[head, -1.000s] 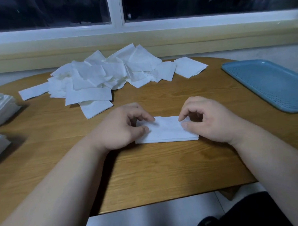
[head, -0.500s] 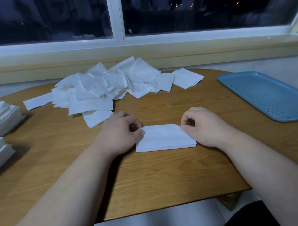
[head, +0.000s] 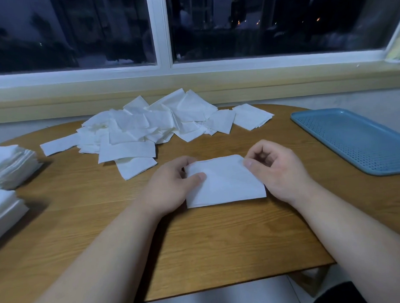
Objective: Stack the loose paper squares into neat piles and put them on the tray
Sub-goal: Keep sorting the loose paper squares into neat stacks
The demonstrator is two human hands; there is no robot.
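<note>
While pinched, stack [head: 225, 182] lies between left hand [head: 170, 186] and right hand [head: 279, 171].

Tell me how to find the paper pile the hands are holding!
Start at the wooden table under the window. Near its front middle, left of the blue tray, a small tidy stack is held between the left hand and right hand. Unlike the messy heap behind it and the stacks at the left edge, only this one is held.

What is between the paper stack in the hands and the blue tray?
Head view: only the right hand, pinching the paper stack at its right edge, then bare wooden table up to the tray. No loose paper lies there.
</note>
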